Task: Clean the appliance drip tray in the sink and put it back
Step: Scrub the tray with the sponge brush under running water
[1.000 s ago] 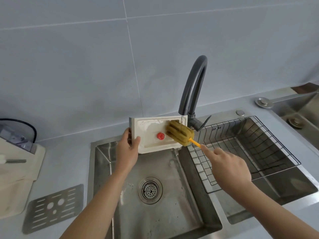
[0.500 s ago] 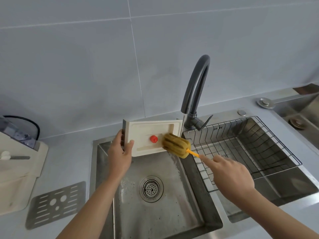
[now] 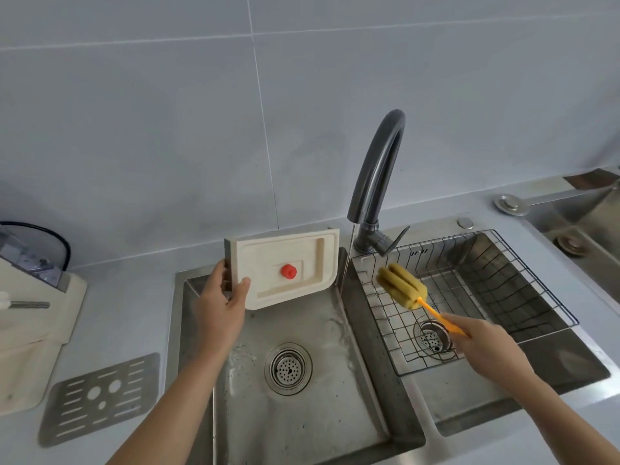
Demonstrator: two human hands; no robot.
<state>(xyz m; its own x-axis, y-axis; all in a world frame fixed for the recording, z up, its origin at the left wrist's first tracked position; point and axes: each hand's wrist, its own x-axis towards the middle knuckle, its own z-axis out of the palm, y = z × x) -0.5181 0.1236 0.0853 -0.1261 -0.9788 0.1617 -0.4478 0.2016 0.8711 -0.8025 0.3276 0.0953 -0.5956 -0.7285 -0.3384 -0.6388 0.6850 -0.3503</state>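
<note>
My left hand grips the left edge of the cream drip tray, which has a red plug in its middle, and holds it tilted above the back of the left sink basin. My right hand holds the orange handle of a yellow sponge brush. The brush head hangs over the wire basket in the right basin, apart from the tray. A thin stream of water falls from the dark faucet just right of the tray.
A perforated metal grate lies on the counter at the left, in front of a cream appliance. Each basin has a round drain strainer. Another steel sink sits at the far right.
The brush has come off the tray and moved right, over the wire basket. The tray has shifted left, out from under the running water.
</note>
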